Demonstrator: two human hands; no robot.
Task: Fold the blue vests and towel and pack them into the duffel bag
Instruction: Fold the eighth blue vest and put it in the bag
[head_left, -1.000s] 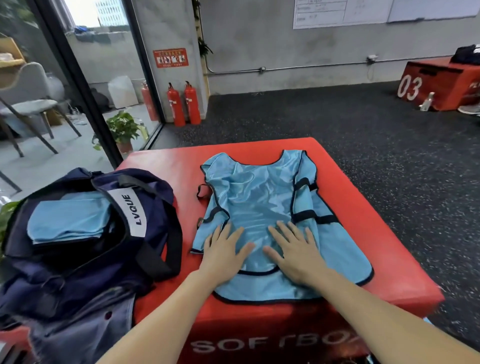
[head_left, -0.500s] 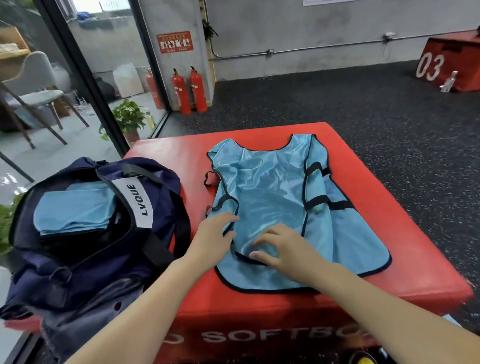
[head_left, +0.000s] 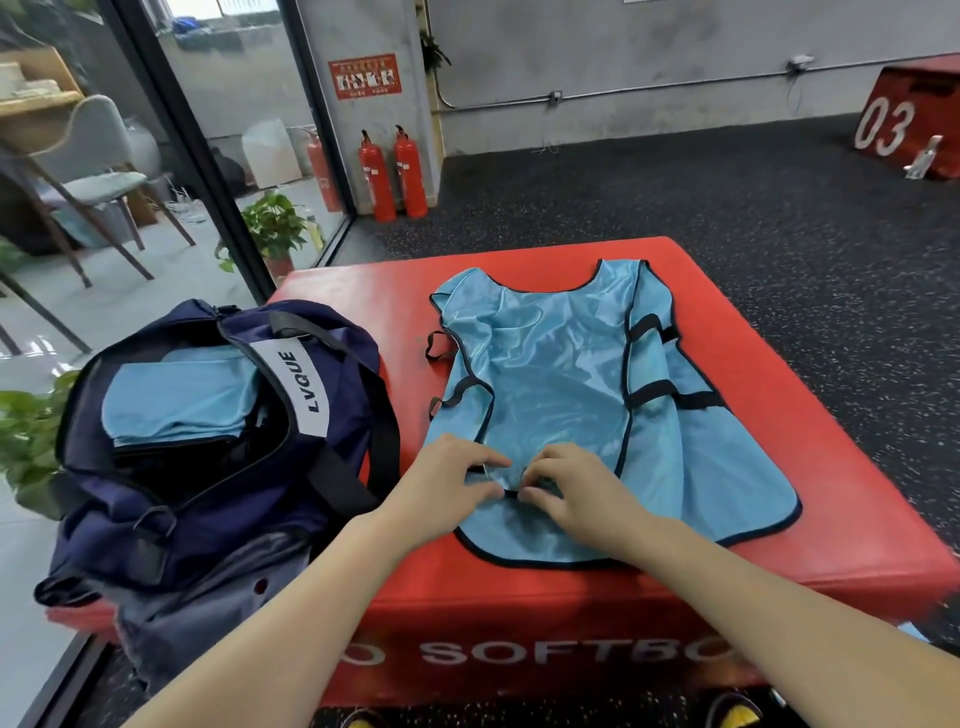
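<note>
Blue vest (head_left: 561, 395) flat on red soft box (head_left: 810, 467), hem pinched.
Left hand (head_left: 441, 488) and right hand (head_left: 571, 493), flat and smoothing a second earlier, had curled to pinch the near hem: fold likely starting. Duffel bag (head_left: 218, 467) alongside held folded blue cloth.

Things in the gym room

Two red fire extinguishers (head_left: 393, 174) stand by the wall. A green plant (head_left: 274, 227) sits near a grey chair (head_left: 98, 166). A red box (head_left: 911, 132) says 03.
</note>
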